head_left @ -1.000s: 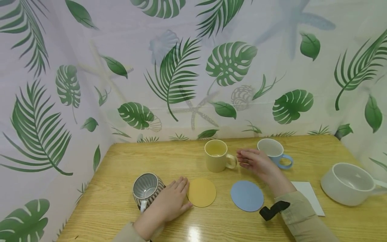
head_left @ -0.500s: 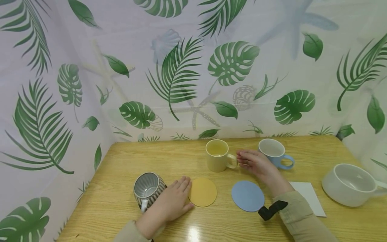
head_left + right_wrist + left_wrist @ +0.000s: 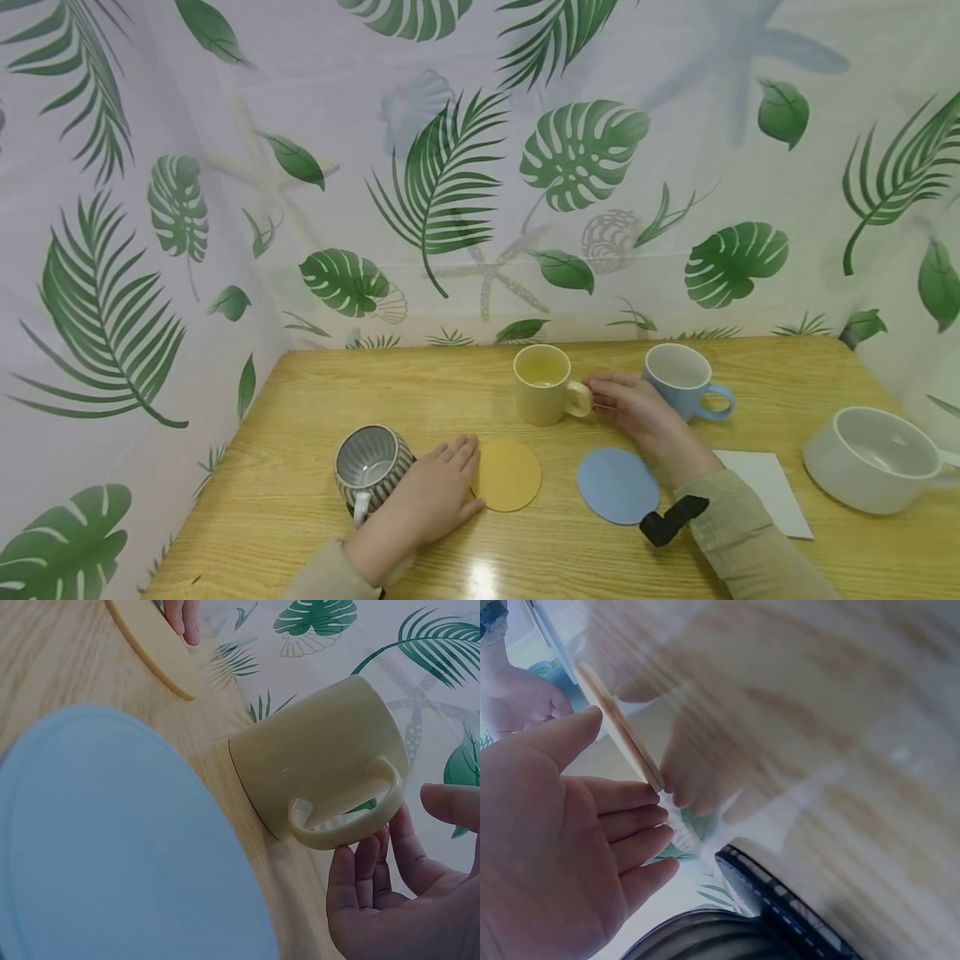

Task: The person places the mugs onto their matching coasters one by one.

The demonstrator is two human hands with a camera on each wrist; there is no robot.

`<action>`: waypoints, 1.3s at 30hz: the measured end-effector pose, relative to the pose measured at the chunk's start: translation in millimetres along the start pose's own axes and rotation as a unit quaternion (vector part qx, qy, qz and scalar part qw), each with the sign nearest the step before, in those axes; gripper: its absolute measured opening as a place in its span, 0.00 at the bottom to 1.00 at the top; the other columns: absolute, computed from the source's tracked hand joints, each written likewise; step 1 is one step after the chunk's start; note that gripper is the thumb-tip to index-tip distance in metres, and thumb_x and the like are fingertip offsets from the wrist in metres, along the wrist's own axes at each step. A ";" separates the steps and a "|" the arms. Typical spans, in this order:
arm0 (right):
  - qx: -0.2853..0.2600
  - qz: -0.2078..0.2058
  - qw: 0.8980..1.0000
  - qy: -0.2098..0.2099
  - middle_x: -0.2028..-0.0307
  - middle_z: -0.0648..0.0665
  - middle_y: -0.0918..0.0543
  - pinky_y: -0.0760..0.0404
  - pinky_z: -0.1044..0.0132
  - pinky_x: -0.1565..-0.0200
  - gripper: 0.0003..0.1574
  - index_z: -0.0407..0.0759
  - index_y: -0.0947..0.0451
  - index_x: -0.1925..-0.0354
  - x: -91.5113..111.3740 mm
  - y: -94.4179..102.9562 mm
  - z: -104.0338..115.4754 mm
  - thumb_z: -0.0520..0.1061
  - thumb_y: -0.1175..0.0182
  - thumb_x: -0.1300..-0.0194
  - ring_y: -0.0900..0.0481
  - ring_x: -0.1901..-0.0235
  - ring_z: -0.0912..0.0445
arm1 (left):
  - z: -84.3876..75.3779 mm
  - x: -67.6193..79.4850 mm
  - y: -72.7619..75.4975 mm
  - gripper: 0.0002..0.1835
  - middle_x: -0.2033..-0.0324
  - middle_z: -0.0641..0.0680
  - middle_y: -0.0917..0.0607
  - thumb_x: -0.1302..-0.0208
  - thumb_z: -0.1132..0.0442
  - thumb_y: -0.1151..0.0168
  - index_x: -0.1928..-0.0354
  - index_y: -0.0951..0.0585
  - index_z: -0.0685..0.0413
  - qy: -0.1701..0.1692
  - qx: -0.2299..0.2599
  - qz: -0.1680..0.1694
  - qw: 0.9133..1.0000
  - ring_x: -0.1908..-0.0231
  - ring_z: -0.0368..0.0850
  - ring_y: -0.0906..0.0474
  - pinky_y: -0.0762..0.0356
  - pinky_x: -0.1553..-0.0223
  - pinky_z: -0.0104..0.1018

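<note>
My left hand (image 3: pixel 435 493) lies flat with straight fingers on the table, fingertips at the left edge of a round yellow coaster (image 3: pixel 510 475). In the left wrist view, thumb and index finger come right up to the edge of the coaster (image 3: pixel 619 727). My right hand (image 3: pixel 637 408) reaches toward the pale yellow mug (image 3: pixel 536 400). In the right wrist view, its fingertips are right at the handle of the upright mug (image 3: pixel 319 742), the thumb held apart. A grey ribbed mug (image 3: pixel 375 471) stands beside the left wrist, and a blue mug (image 3: pixel 678 387) is partly behind the right hand.
A round blue coaster (image 3: pixel 618 486) lies right of the yellow one. Partly under the right forearm is a white square sheet (image 3: pixel 772 492). A white handled bowl (image 3: pixel 862 467) stands at the far right. Leaf-patterned cloth (image 3: pixel 480 208) backs the wooden table (image 3: pixel 315 379).
My right hand's fingertips have come slightly closer to the yellow mug's handle. The left hand stays by the yellow coaster. The whole head view has shifted slightly.
</note>
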State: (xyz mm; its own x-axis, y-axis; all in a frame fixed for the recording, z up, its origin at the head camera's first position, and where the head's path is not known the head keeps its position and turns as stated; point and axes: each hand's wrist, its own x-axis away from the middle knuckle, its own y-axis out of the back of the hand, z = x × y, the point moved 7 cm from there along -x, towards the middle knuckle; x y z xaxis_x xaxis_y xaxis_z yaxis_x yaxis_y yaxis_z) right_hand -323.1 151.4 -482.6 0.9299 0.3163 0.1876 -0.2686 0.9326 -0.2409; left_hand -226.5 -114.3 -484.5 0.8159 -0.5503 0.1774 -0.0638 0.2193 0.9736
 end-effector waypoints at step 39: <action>0.060 0.029 0.998 0.007 0.59 0.61 0.13 0.21 0.75 0.46 0.14 0.49 0.15 0.55 -4.7 -7.2 -9.0 0.42 0.48 0.17 0.17 0.54 0.69 | -0.1 -3.9 4.3 0.40 0.23 0.59 0.28 0.26 0.40 0.36 0.24 0.27 0.61 0.001 -0.002 -0.019 1.000 0.22 0.51 0.31 0.31 0.21 0.43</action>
State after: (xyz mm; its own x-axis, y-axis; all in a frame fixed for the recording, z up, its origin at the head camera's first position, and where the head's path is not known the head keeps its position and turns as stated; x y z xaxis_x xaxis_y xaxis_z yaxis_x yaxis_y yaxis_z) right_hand -323.3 141.6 -490.3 0.9148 0.3695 0.1633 -0.3500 0.9268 -0.1361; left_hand -229.9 -111.1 -481.0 0.8184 -0.5573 0.1398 -0.0301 0.2014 0.9791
